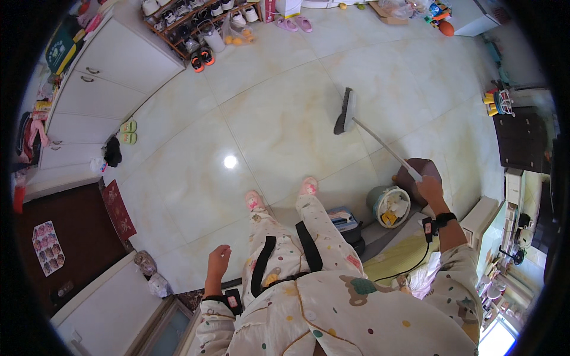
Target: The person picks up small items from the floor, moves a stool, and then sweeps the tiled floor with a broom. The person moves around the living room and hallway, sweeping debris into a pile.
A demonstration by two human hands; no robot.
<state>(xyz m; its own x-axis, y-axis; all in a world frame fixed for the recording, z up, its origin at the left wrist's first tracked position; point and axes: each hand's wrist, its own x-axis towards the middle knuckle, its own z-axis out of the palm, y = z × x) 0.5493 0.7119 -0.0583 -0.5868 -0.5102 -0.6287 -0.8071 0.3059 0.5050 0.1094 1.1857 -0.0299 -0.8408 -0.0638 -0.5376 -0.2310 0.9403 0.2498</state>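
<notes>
My right hand (pixel 430 188) grips the end of the pale handle of a broom (pixel 350 111). The broom's head, with dark bristles, rests on the tiled floor in front of me, and its handle slants down towards my hand over a brown stool or pouf (pixel 412 171). My left hand (pixel 219 258) hangs at my left side with its fingers curled loosely; nothing shows in it. Just left of my right hand stands a trash bin (pixel 392 207) holding waste. Beside it lies a blue-topped case or box (pixel 344 220).
White cabinets (pixel 104 89) line the left wall, with green slippers (pixel 128 132) by them. A shoe rack (pixel 178 26) stands at the far left, pink slippers (pixel 296 24) at the far edge. Right of my legs is a couch with a yellow-green cover (pixel 396 258).
</notes>
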